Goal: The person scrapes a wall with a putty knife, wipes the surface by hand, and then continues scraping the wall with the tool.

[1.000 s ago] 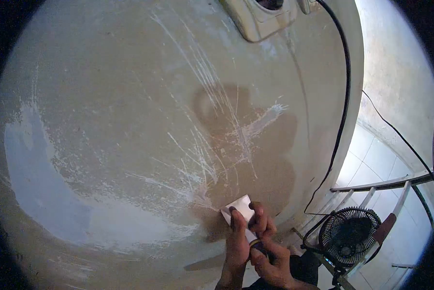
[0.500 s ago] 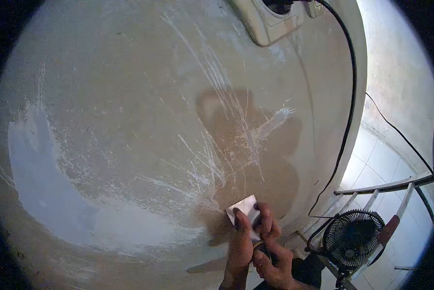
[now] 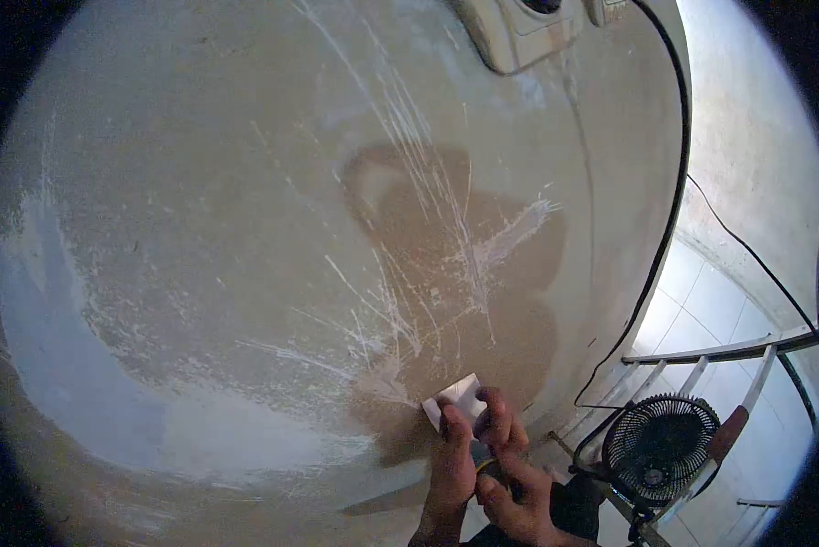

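Observation:
Low in the head view, both my hands meet around a putty knife [image 3: 457,401] with a wide, shiny metal blade. The blade points up and to the left, its edge close to the wall [image 3: 273,210]; contact cannot be made out. My left hand [image 3: 450,469] presses a finger or thumb against the blade's face. Closed round the dark handle is my right hand [image 3: 519,497], with some fingers up beside the blade. White scratches and a patch of pale filler [image 3: 389,378] mark the wall just above the blade.
A broad whitish filler area [image 3: 90,365] curves across the lower left wall. Electrical sockets [image 3: 528,41] sit at the top, and a black cable [image 3: 679,173] hangs down the right. A black fan [image 3: 660,447] and a ladder-like metal frame [image 3: 697,376] stand at lower right on white tiles [image 3: 724,296].
The view has shifted slightly, so the wall marks sit a little further left. Both hands keep their grip on the putty knife, which has barely moved in the view.

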Demonstrator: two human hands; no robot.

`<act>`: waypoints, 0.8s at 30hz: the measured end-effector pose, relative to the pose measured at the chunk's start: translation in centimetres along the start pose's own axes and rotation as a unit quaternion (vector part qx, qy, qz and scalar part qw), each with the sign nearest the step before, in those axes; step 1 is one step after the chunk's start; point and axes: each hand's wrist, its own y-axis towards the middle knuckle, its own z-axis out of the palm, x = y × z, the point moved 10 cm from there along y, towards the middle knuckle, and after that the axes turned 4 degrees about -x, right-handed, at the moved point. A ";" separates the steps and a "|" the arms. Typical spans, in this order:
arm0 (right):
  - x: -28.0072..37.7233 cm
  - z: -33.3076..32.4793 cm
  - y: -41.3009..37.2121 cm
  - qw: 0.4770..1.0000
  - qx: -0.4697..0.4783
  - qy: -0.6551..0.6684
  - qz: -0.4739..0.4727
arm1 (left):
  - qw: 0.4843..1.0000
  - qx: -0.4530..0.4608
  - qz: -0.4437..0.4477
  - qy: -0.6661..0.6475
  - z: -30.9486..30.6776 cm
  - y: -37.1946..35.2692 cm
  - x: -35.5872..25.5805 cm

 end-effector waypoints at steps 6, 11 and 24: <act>0.1 0.0 0.1 0.999 0.001 -0.002 -0.051 | 1.000 0.013 -0.001 -0.014 0.0 0.3 0.1; 0.8 -0.1 0.6 0.995 -0.024 0.014 -0.095 | 1.000 -0.014 0.004 -0.016 0.0 -0.2 -0.3; -0.7 -0.7 0.0 0.999 0.004 -0.049 0.000 | 0.999 0.007 -0.023 -0.021 -0.3 -0.4 0.4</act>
